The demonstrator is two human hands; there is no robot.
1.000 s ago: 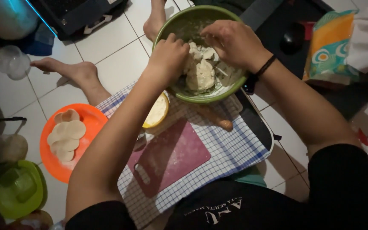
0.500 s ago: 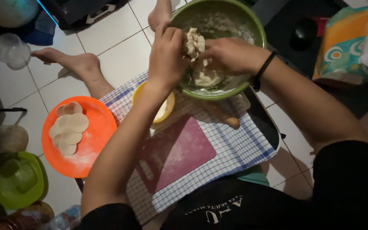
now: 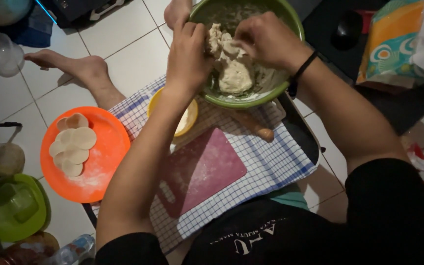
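Observation:
A green bowl (image 3: 290, 29) sits at the top of the head view with a lump of pale dough (image 3: 234, 73) inside. My left hand (image 3: 187, 54) grips the dough's upper left part. My right hand (image 3: 266, 39) pinches the dough from the right, a dark band on its wrist. Both hands pull at the same raised piece above the bowl. Below the bowl lie a wooden rolling pin (image 3: 256, 128) and a dark pink cutting board (image 3: 199, 172) on a blue checked cloth (image 3: 271, 167).
An orange plate (image 3: 99, 162) at left carries several flat round dough discs (image 3: 72, 145). A yellow dish (image 3: 188, 118) sits under my left forearm. A green container (image 3: 13, 206) stands at lower left, bare feet (image 3: 82, 68) rest on the white tiles, and a colourful bag (image 3: 388, 44) lies at right.
Both hands lifted a piece of dough up from the bowl's bottom and drew closer together. The view shifted so the bowl sits higher and larger.

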